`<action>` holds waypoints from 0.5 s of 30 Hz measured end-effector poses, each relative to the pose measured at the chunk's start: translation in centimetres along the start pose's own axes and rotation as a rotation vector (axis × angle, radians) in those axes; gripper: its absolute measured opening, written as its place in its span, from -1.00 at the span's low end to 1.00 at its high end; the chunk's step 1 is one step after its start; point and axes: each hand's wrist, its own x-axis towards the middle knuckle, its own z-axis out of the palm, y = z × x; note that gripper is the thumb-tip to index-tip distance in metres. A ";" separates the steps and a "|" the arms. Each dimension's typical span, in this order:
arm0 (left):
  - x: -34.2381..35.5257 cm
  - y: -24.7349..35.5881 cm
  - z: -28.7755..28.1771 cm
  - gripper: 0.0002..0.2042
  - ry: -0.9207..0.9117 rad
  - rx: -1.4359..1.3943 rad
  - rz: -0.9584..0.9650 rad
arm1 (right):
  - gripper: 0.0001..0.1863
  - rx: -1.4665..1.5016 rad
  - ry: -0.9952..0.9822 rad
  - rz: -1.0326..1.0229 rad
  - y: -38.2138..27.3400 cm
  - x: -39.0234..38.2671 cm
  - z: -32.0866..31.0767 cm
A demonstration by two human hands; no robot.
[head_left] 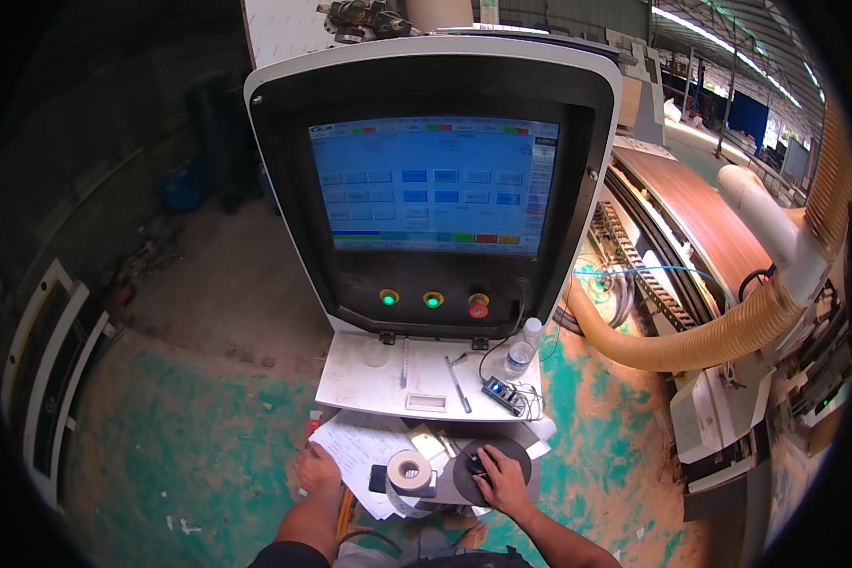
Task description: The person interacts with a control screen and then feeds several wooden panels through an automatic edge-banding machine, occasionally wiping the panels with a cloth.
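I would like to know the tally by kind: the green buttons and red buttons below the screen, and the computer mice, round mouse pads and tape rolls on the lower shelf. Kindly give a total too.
Green lit buttons: 2
Red mushroom button: 1
Computer mouse: 1
Round mouse pad: 1
Tape roll: 1
Total: 6

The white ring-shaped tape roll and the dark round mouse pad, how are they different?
The tape roll is white and smaller; the mouse pad is dark and wider. The roll is thick with a hole in its middle; the pad lies flat. The right hand is over the pad; no hand touches the roll. Both are round.
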 end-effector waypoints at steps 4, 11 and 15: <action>0.0 -0.1 -0.1 -0.45 0.002 0.007 0.001 | -0.21 -0.008 0.047 0.083 -0.6 0.4 0.0; -0.4 -0.1 -0.1 -0.46 0.004 0.006 0.001 | -0.25 0.014 -0.022 -0.003 -0.2 -0.2 -1.7; -0.4 0.1 0.0 -0.46 0.001 0.005 0.005 | -0.26 0.008 0.039 0.046 -0.7 0.5 -0.8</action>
